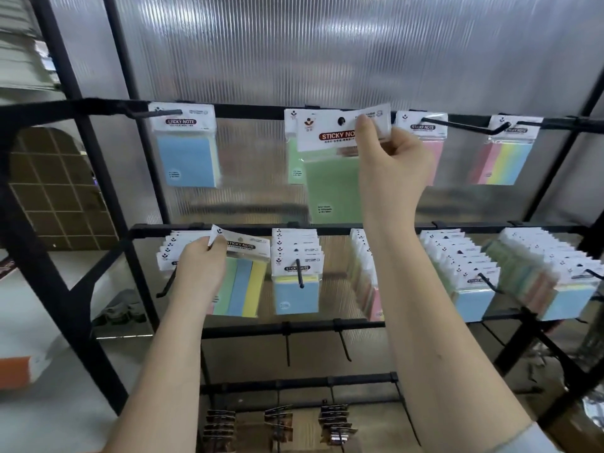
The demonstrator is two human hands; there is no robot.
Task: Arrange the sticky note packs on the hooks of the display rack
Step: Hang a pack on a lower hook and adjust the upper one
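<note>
Pinching the white header card of a large green sticky note pack [333, 188] between thumb and fingers, the right hand [392, 158] holds it up at the top rail of the black display rack [81, 197], its punched hole lying over the end of a hook [341, 120]; whether the hook passes through the hole cannot be told. A smaller green pack [293, 158] hangs just behind it on the same hook. Along that top rail hang a blue pack [188, 158] at the left, a pink pack [436, 158] partly hidden by the right hand, and a rainbow-striped pack [503, 161] at the far right beside a long bare hook [467, 126]. On the second rail the left hand [199, 266] grips the top corner of a striped pack [243, 289] in green, blue and yellow, its header bent forward, in front of a row of packs [170, 250] on the leftmost hook. Further along this rail hang dense rows: a row with a blue front pack [295, 292], a pink-edged row [366, 276] partly behind the right forearm, another blue-fronted row [470, 299], and a last row [562, 299] at the right edge. Lower down, a bar carries two bare hooks [344, 343], and dark packets [333, 423] hang near the bottom. Translucent ribbed panelling [327, 53] backs the rack.
</note>
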